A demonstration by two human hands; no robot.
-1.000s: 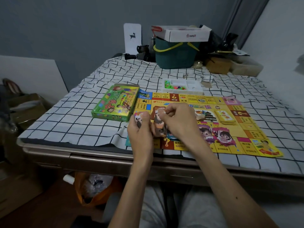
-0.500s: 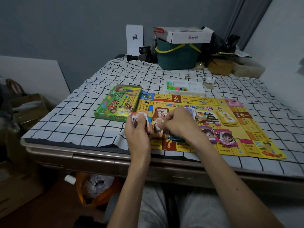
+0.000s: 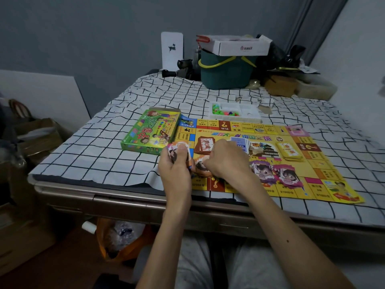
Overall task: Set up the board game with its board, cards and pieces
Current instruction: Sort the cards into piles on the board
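Observation:
A yellow game board (image 3: 312,161) lies flat on the checked cloth. My left hand (image 3: 177,170) grips a small stack of money cards (image 3: 177,150) above the board's near left corner. My right hand (image 3: 227,159) pinches an orange card (image 3: 201,163) low over the board beside it. On the board lie a brown card pile (image 3: 205,144), a blue card pile (image 3: 240,142), a yellow card pile (image 3: 289,152) and two purple money piles (image 3: 262,171) (image 3: 288,177). The green game box (image 3: 151,133) sits left of the board.
A white tray of coloured pieces (image 3: 235,111) stands behind the board. A green basket (image 3: 226,70) with a white box on it, a brown box and clutter line the back. The table's front edge runs just under my wrists. Cardboard boxes stand on the floor at left.
Both hands stay together over the board's near left part. My left hand has lifted its card stack slightly; my right hand has drawn an orange card down toward the board.

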